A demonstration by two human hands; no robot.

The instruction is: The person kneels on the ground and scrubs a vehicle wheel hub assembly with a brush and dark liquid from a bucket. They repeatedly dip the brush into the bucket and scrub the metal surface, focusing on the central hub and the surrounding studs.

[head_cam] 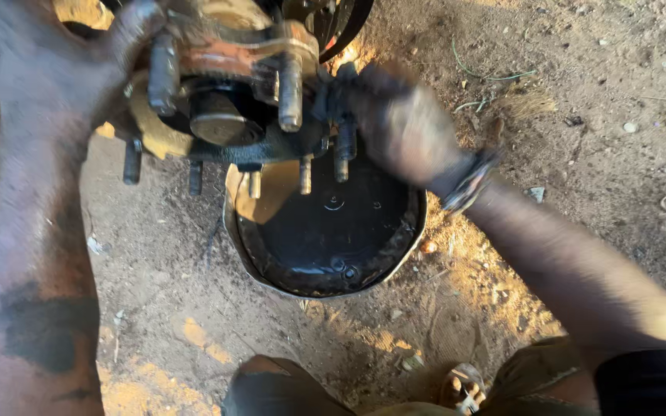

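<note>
Head view: wheel hub [225, 115] studs point down (toward pan [325, 231]).

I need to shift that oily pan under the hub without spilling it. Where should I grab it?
Take the pan by its thin rim on two opposite sides, left and right, reaching in low from the near side. Dark liquid fills it, so it should stay level, and the wheel hub with its studs overhangs the far edge, probably blocking a reach from above.
</note>
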